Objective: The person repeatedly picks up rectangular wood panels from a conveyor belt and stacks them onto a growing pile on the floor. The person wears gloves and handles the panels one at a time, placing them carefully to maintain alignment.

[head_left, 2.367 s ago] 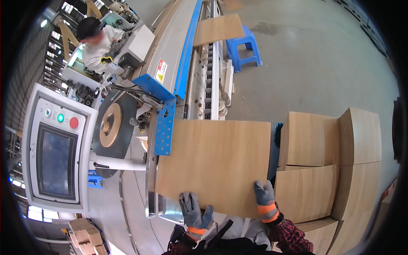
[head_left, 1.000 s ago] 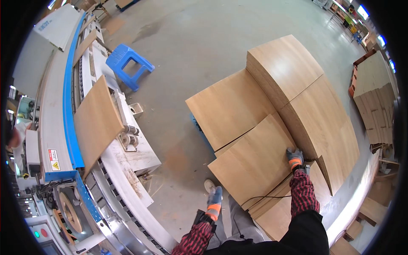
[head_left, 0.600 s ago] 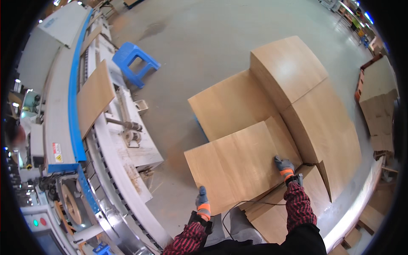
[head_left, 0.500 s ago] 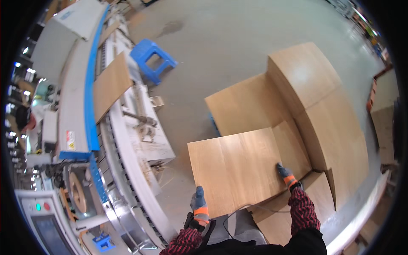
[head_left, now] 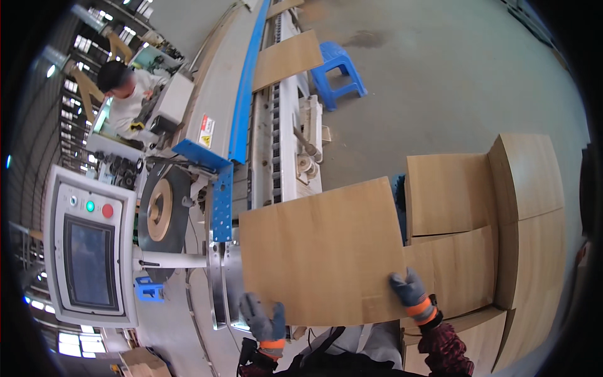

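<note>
A rectangular wood-grain board point(head_left: 323, 254) lies flat in front of me, held between both gloved hands. At its near left corner, my left hand point(head_left: 262, 319) grips the edge with the fingers and thumb partly apart. My right hand point(head_left: 411, 292) holds the right edge near the close corner; its fingers under the board are hidden. The board's far left part overlaps the end of a long machine with a blue guard rail point(head_left: 242, 94) and a chain track point(head_left: 275, 144).
Stacked wood-grain boards point(head_left: 534, 245) stand to the right. A control panel point(head_left: 91, 251) and a large reel point(head_left: 160, 210) are on the left. Another board point(head_left: 287, 60) rests on the machine, near a blue stool point(head_left: 339, 75). A person point(head_left: 132, 100) stands beyond the machine.
The board has come away from the stacks and swung left to the machine, with both hands holding it. My view has turned left, bringing the control panel and reel further in.
</note>
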`<state>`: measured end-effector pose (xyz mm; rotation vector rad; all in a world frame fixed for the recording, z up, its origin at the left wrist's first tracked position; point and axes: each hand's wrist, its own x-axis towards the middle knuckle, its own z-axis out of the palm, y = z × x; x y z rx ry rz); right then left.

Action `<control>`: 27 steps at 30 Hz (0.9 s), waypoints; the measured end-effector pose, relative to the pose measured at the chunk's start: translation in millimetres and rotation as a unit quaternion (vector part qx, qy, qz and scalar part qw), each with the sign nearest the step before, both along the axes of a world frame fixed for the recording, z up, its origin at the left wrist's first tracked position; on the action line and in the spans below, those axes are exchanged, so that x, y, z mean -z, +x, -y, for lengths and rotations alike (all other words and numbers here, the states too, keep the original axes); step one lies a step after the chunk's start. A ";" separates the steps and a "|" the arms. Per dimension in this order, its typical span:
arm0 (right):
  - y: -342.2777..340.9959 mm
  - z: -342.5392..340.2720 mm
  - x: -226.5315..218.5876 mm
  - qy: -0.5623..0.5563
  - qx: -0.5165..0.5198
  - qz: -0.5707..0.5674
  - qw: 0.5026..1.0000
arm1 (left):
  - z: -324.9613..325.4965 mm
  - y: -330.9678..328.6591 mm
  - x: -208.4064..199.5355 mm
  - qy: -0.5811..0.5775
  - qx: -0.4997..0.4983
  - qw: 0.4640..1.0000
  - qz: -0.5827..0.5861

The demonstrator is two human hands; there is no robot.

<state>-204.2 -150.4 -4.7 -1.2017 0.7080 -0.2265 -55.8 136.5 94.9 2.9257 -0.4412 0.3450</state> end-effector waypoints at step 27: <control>251.7 41.8 18.8 0.009 0.065 -0.001 0.998 | 96.5 128.5 46.0 0.018 0.120 0.992 0.028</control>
